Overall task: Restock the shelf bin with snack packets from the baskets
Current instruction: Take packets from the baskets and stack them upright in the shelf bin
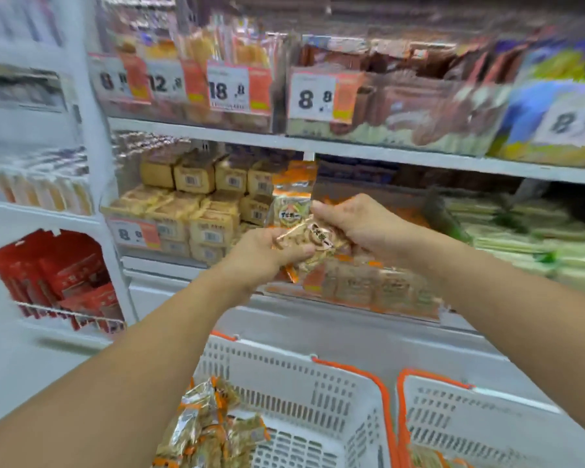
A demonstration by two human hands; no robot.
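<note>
Both hands meet at mid-frame in front of the middle shelf. My left hand (265,255) grips the lower end of a golden snack packet (313,243), and my right hand (358,224) grips its upper end from the right. A second orange-topped packet (293,194) stands upright just behind them. Below the hands is the clear shelf bin (368,292), holding several orange-and-gold packets. A white basket with orange rim (298,396) stands at the bottom, with several gold packets (206,423) in its left corner. Another white basket (480,423) is at its right.
Left of the bin, stacked tan biscuit packs (196,211) fill the shelf. Green-and-white packs (527,231) lie to the right. The upper shelf carries price tags and brown packs (402,96). Red packets (58,275) hang on a wire rack at far left.
</note>
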